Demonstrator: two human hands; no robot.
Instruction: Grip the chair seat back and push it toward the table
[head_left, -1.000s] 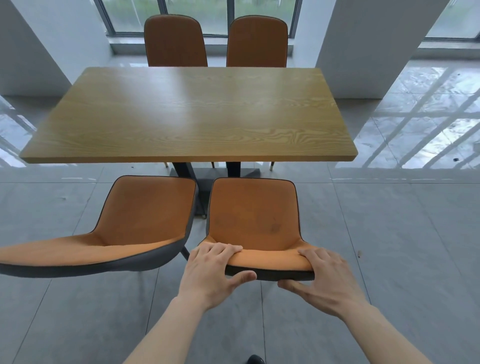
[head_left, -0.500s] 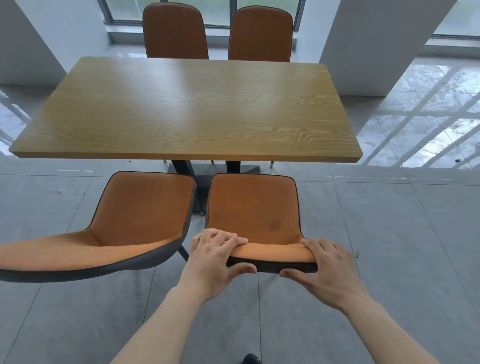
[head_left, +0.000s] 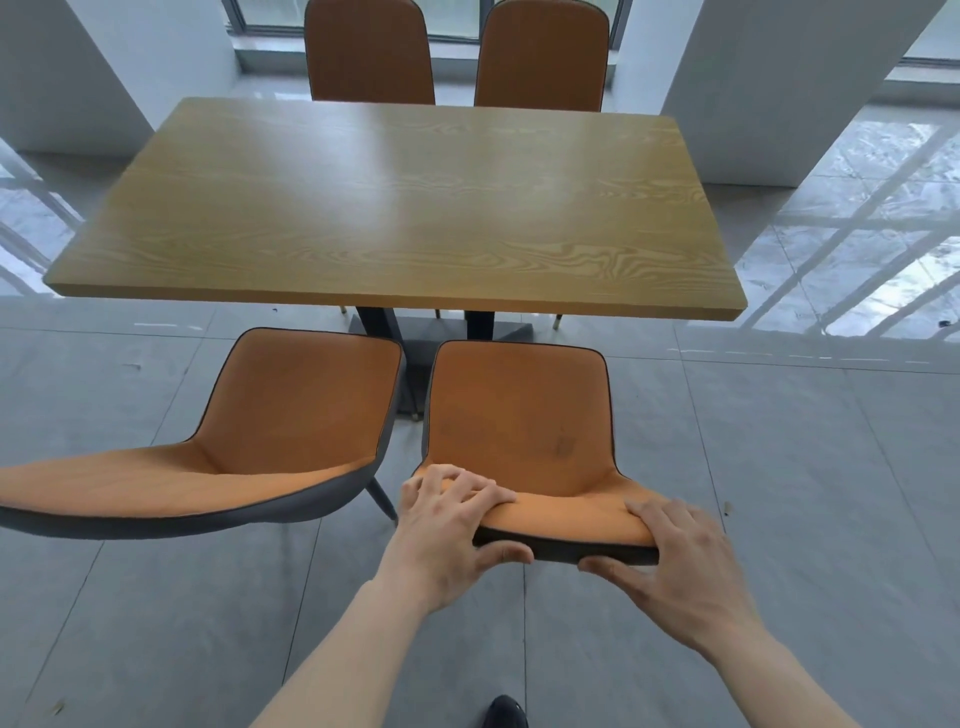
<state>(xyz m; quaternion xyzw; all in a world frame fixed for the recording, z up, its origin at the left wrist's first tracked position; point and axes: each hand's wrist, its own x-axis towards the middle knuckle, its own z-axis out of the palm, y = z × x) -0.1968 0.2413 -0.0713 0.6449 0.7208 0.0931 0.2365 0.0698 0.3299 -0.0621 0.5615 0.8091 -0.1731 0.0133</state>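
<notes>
Gripping the top edge of an orange chair (head_left: 519, 415) with a dark grey shell, both hands held its backrest: left hand (head_left: 447, 525) curled over one corner, right hand (head_left: 675, 561) over the other. It stood on the floor (head_left: 779, 467) before the wooden desk (head_left: 405, 208), a smudge on its seat; four chairs in all, no writing legible

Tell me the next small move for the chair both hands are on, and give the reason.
Probably a short push straight ahead toward the wooden table. The left hand and right hand both grip the top of the backrest of the orange chair, whose seat stands wholly clear of the table's near edge, with bare floor between.
</notes>
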